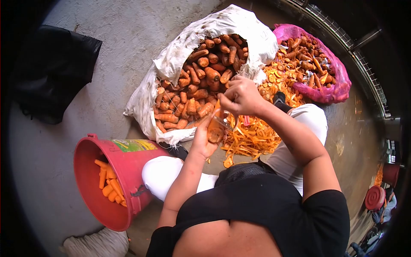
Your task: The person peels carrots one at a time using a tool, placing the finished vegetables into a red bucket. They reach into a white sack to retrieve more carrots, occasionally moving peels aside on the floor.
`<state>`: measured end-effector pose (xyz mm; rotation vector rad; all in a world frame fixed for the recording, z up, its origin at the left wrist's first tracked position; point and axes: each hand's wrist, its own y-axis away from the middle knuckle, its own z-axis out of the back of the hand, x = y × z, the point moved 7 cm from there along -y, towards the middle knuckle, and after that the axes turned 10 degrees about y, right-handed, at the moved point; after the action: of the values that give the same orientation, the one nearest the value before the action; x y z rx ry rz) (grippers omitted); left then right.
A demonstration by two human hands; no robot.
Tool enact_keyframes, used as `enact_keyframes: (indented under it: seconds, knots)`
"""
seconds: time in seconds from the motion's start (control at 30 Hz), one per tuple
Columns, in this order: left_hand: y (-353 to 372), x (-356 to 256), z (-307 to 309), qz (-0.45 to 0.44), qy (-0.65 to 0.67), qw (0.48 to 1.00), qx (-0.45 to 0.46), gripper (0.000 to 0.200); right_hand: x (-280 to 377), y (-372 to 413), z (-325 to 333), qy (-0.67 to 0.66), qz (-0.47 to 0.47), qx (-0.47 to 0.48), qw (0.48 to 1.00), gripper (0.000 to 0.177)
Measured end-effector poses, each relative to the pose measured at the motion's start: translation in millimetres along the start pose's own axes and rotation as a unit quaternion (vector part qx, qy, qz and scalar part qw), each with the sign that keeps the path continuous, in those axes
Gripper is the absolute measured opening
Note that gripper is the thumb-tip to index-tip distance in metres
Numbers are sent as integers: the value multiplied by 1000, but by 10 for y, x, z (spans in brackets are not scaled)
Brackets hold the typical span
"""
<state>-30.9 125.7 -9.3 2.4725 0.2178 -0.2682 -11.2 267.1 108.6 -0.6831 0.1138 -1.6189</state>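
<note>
My left hand (203, 140) is wrapped round a thick carrot (215, 132), held tilted in front of me. Above it, my right hand (245, 96) is closed on a peeler (231, 124), whose frame lies against the carrot; much of the handle is hidden by the fingers. Just beyond both hands, a torn white sack (171, 66) gapes, full of unpeeled carrots (199, 92). Below the right hand, a heap of orange peelings (252, 139) covers the floor between my legs.
A red bucket (139, 171) with peeled carrots (112, 184) inside leans at my left. Behind the peelings is a pink mesh sack (338, 83) of carrot pieces. Black plastic (64, 64) lies far left, and a red lid (375, 198) shows far right.
</note>
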Motion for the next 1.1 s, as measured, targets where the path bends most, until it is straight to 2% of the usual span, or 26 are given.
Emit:
enact_keyframes:
  seconds: [0.07, 0.17, 0.2, 0.4, 0.6, 0.7, 0.77, 0.83, 0.87, 0.9, 0.97, 1.0, 1.1]
  knots:
    - [11, 12, 75, -3, -22, 998, -56, 32, 102, 42, -67, -16, 44, -10, 999, 33]
    - [-46, 41, 124, 14, -25, 999, 14, 34, 233, 66, -70, -2, 78, -2, 997, 34]
    - [-14, 43, 82, 4, -16, 1000, -12, 36, 239, 78, -85, 7, 86, -6, 996, 35]
    - [20, 0, 36, -8, -51, 997, 60, 31, 196, 114, -172, 3, 72, 5, 997, 35]
    - [53, -101, -40, -57, -89, 994, 21, 38, 114, 96, -240, -23, 50, -25, 998, 35]
    - [69, -111, -78, -72, -104, 992, 8, 38, 115, 101, -218, 22, 60, -1, 998, 34]
    - [134, 3, -63, -24, -133, 990, 46, 39, -271, 58, -197, 60, -38, -6, 997, 30]
    - [194, 71, -104, 3, -150, 986, 70, 41, -544, 0, -27, 150, -33, -42, 987, 37]
    - [234, 97, -173, 4, -150, 986, 75, 43, -703, 21, -3, 229, -54, -29, 971, 40]
    - [254, 111, -216, 4, -150, 986, 79, 45, -936, 59, 5, 232, -136, 39, 962, 41]
    - [236, 86, -168, 21, -138, 986, 97, 48, -1081, 116, 149, 346, -168, -27, 923, 39]
    - [214, 66, -151, 19, -126, 987, 101, 48, -1035, 111, 200, 356, -153, -61, 920, 39]
    - [145, 10, -128, 20, -81, 993, 88, 48, -831, 22, 133, 184, -232, 84, 951, 39]
